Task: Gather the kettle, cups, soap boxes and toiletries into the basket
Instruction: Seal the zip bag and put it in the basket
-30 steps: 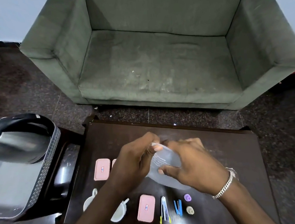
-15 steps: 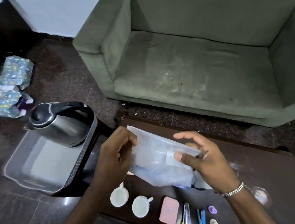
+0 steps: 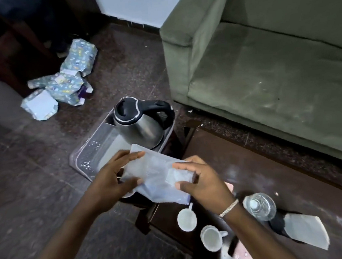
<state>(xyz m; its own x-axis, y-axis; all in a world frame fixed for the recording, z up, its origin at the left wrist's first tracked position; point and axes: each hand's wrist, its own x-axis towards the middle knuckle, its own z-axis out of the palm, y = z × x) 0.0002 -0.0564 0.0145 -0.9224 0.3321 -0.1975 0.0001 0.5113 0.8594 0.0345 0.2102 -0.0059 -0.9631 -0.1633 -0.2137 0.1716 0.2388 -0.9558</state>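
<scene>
My left hand (image 3: 113,178) and my right hand (image 3: 201,181) both grip a translucent plastic pouch (image 3: 156,180), held over the near edge of the grey basket (image 3: 89,157). A steel kettle (image 3: 141,125) with a black lid and handle stands inside the basket at its far end. Two white cups (image 3: 186,220) (image 3: 212,240) sit on the dark table (image 3: 274,182), below my right wrist. A pink soap box (image 3: 242,256) lies at the table's near edge, partly cut off by the frame.
A green sofa (image 3: 264,69) fills the upper right behind the table. Crumpled patterned wrapping (image 3: 63,85) lies on the floor at the upper left. A clear glass object (image 3: 259,206) and a pale flat packet (image 3: 307,233) rest on the table to the right.
My view has swung left, and both hands have carried the pouch left from over the table to above the basket's near edge. The kettle now sits fully in view.
</scene>
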